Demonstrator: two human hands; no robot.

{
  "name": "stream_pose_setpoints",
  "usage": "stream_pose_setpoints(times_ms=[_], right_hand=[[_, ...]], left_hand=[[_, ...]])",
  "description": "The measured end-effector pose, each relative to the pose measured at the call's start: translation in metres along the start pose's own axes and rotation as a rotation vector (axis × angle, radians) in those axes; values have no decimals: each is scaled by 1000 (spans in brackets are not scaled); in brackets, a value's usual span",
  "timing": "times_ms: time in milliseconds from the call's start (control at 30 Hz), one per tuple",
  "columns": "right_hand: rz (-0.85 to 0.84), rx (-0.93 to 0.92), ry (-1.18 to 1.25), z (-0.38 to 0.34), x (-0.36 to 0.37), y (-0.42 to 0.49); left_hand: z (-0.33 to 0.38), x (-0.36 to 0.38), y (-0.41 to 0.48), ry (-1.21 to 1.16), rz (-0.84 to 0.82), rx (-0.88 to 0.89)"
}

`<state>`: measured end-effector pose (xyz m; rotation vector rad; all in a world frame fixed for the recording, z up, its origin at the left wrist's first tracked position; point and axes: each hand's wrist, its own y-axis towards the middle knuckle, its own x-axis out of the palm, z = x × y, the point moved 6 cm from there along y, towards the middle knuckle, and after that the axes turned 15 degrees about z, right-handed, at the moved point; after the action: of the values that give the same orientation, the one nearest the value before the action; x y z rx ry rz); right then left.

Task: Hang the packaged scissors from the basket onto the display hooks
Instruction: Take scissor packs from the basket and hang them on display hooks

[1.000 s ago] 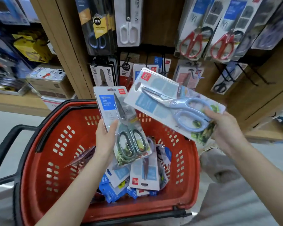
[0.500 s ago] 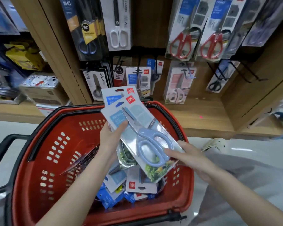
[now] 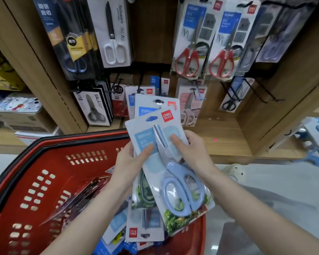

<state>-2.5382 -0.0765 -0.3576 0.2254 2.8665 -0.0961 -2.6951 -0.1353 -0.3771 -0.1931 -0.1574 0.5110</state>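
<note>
A pack of blue-handled scissors (image 3: pixel 179 188) lies stacked on a second pack with dark handles (image 3: pixel 147 105), whose top sticks out behind. Both are held upright over the red basket (image 3: pixel 44 181). My left hand (image 3: pixel 129 162) grips the stack's left edge, thumb on the front. My right hand (image 3: pixel 191 151) grips the right edge, thumb pressed on the blue pack's front. More packaged scissors (image 3: pixel 145 225) lie in the basket below. Display hooks (image 3: pixel 247 91) stick out of the wooden panel beyond.
Hung packs fill the panel: black and white scissors (image 3: pixel 114 34) at upper left, red-handled scissors (image 3: pixel 188 52) at upper right, smaller packs (image 3: pixel 94 109) lower down. A wooden shelf ledge (image 3: pixel 225 140) runs under them. Grey floor (image 3: pixel 284 181) lies to the right.
The blue pack swung from my right hand onto the dark-handled pack in my left. Both hands now hold the stack together, and it has turned upright and closer to the panel.
</note>
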Motion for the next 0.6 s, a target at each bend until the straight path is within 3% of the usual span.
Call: stream_pose_setpoints(times_ms=[133,300,600], right_hand=[[47,-28,38,1,-9,16],[195,108,178,1,-42,55],[443,-16,143,12,-121,111]], left_hand=[[-8,3,7,17,-59,-89],[-13,-2,21,22,-59,-144],[13,-16,67,-45,221,-19]])
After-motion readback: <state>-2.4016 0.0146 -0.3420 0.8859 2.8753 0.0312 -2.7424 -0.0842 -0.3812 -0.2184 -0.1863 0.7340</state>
